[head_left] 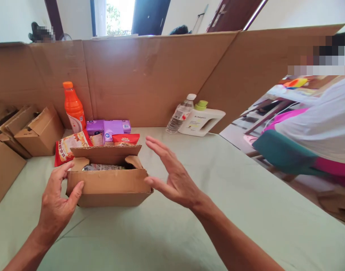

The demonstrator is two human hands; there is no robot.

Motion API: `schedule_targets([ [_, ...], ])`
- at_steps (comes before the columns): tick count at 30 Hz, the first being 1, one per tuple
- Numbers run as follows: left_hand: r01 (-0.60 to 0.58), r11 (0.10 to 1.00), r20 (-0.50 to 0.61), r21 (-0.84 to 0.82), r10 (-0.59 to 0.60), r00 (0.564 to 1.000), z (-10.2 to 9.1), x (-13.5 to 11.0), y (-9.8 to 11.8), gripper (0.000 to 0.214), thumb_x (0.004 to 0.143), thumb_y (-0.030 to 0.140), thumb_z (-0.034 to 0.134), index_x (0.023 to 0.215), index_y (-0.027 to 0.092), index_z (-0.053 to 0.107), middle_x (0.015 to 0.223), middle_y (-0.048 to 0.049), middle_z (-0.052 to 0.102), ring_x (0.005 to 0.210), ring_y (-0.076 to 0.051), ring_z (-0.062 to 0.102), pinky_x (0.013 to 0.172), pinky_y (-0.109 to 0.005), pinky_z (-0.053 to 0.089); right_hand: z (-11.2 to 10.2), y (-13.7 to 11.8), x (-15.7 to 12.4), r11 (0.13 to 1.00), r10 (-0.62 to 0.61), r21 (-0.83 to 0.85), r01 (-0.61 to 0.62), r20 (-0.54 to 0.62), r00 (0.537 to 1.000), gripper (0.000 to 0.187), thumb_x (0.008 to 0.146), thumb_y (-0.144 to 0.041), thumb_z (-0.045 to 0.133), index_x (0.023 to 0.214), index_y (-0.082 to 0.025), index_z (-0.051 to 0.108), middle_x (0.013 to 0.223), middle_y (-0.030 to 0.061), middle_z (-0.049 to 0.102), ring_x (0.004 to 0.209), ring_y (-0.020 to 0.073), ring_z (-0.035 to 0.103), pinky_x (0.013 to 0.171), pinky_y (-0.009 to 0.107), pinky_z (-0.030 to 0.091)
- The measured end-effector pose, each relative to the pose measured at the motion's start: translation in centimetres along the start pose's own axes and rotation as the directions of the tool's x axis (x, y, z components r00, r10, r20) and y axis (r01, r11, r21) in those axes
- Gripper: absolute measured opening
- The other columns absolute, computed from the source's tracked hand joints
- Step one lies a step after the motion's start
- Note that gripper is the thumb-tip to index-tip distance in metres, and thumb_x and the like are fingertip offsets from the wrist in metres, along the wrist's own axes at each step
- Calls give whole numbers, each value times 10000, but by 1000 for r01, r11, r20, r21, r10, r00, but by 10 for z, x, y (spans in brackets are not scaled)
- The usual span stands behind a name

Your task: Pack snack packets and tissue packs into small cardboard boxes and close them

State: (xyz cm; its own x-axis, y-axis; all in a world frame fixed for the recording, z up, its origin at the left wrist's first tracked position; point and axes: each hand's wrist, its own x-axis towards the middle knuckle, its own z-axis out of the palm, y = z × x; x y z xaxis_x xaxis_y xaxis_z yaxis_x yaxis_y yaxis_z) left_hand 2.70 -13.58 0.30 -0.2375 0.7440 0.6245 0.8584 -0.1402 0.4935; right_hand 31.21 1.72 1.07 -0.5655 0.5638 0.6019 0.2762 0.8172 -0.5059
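Observation:
A small brown cardboard box (110, 182) stands on the pale green tabletop with its top flaps raised. Inside it, a package with printed text (104, 167) shows partly; its kind I cannot make out. At the box's left end is my left hand (58, 194), thumb on the front face and fingers round the left side. My right hand (176, 178) is spread open by the right end, its thumb close to the corner and its fingers in the air. Just behind the box lie a red-and-white snack bag (72, 146) and a red packet (126, 139), the packet partly hidden by the back flap.
Purple tissue packs (116, 128) and an orange drink bottle (74, 107) stand behind. Further right are a clear water bottle (180, 114) and a white jug (202, 121). More cardboard boxes (41, 131) sit left. A cardboard wall (155, 82) borders the table; a person (321, 124) sits beyond, right.

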Motion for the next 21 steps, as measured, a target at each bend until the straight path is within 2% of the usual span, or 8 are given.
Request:
schedule_targets([
  [2,-83,994,-28,72,85,996,1,5,3,470,952,243,623,1403,275,493,1407,-107,550,1328,-268,541,1119,-497,478,3,-2,13,998,-52,-17,53,69,996,755,980,-620,511,1608,-255,304,1622,146,402,1497,321,372,1188,530,349],
  [4,-155,979,-37,131,162,986,1,6,4,462,942,207,629,1384,272,512,1466,-119,494,1370,-289,501,1140,-532,452,8,-3,18,992,-127,25,124,216,968,655,1013,-616,442,1552,-246,414,1523,140,539,1419,307,484,1152,519,392],
  [7,-202,970,22,137,201,979,-4,1,-4,368,952,177,607,1303,283,581,1465,-103,510,1331,-286,533,1099,-508,485,18,-2,4,979,-201,32,203,353,914,687,1000,-657,433,1510,-198,472,1474,167,585,1414,326,489,1157,560,367],
  [10,-215,975,171,57,202,964,-12,-7,-19,351,983,203,543,1313,314,595,1410,-73,581,1307,-264,558,1087,-463,505,23,5,-16,966,-219,-53,254,362,906,800,958,-667,519,1572,-174,383,1591,210,431,1507,364,345,1178,616,321],
  [14,-238,971,346,-20,230,910,-25,-10,-35,484,993,280,502,1475,318,472,1609,-91,414,1472,-321,415,1147,-516,464,25,14,-14,966,-184,-86,245,438,880,687,929,-427,672,1550,-240,445,1653,161,340,1542,342,277,1201,597,328],
  [16,-291,957,344,-7,275,898,-30,-9,-41,534,977,259,528,1500,314,441,1629,-90,390,1484,-325,408,1158,-526,456,28,14,-2,973,-191,-34,230,446,874,673,905,-340,700,1528,-212,479,1624,162,396,1538,313,294,1213,557,343],
  [18,-344,939,284,28,323,903,-33,-14,-48,550,959,227,558,1492,313,457,1604,-77,434,1447,-302,467,1178,-512,440,30,9,8,969,-227,13,245,430,874,652,895,-286,697,1503,-151,505,1578,181,460,1515,291,343,1219,512,356],
  [21,-379,920,220,99,351,910,-32,-38,-71,584,938,222,595,1496,345,472,1597,-47,452,1407,-306,517,1225,-541,373,27,-2,6,954,-285,31,299,414,865,577,892,-201,640,1447,-73,548,1522,192,527,1485,261,400,1233,436,354],
])
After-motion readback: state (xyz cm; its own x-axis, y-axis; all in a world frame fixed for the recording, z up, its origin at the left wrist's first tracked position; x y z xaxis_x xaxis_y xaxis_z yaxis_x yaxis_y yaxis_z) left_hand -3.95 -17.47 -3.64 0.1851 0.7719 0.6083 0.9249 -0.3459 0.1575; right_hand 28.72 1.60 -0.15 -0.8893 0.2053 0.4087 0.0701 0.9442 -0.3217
